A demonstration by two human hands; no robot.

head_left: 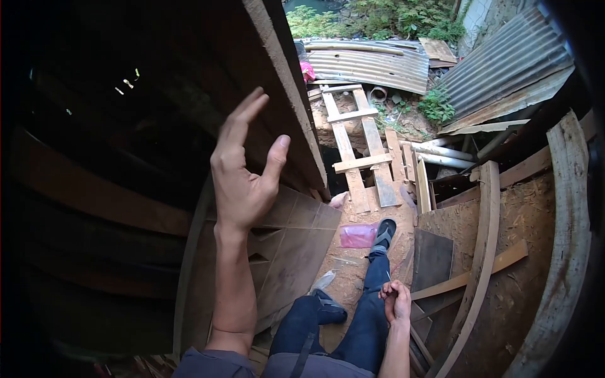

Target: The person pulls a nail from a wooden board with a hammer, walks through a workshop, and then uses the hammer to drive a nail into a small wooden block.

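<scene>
My left hand [242, 167] is raised with its fingers stretched up and the thumb apart, and nothing is in it. Close beside it runs the pale rough edge of a tall dark wooden panel [287, 75]. Lower down, in front of my right thigh, my right hand [396, 301] is closed with the fingers curled in. A thin, light sliver [389, 276] sticks up from its fingertips; I cannot tell what it is. Below my left hand leans a brown board with grid lines [296, 249].
A wooden plank walkway with crosspieces [362, 166] leads ahead to rusty corrugated sheets [372, 66]. A pink plastic piece [358, 236] lies by my forward foot [385, 234]. Long boards [484, 252] lean at the right, near white pipes [441, 154]. Sawdust covers the ground.
</scene>
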